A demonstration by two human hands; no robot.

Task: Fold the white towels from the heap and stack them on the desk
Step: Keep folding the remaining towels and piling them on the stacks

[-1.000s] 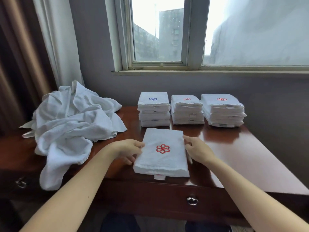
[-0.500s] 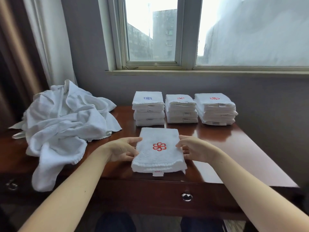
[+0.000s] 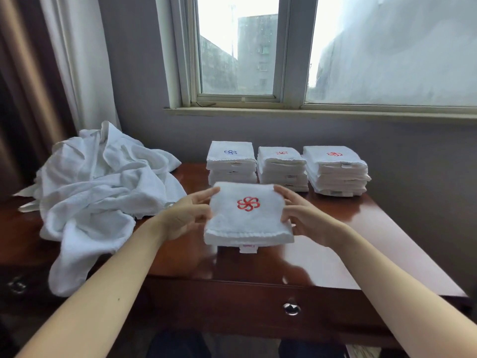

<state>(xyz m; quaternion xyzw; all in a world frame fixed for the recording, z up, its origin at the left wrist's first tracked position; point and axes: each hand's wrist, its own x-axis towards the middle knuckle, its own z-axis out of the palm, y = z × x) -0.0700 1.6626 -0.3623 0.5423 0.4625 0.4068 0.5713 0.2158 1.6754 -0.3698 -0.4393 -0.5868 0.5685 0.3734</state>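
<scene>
**Desk layout: positions as found**

The heap [image 3: 103, 192] occupies the left end of the desk [image 3: 387, 228] and hangs over its front edge. Along the back edge, side by side, stand the left stack [image 3: 231, 164], middle stack [image 3: 282, 169] and right stack [image 3: 336, 171]. The folded towel [image 3: 247, 215] is held over the desk's middle, before the left and middle stacks. The left hand [image 3: 185, 215] grips its left side and the right hand [image 3: 307, 218] its right.

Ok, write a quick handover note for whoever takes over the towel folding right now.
Hands: left hand and right hand each grip one side of the folded towel, red emblem up, held just above the desk.
Done: three stacks at the back; left stack topped blue, middle stack and right stack topped red.
Left: set this towel on a stack, probably a red one, then fold the heap at the desk's left end.
</scene>
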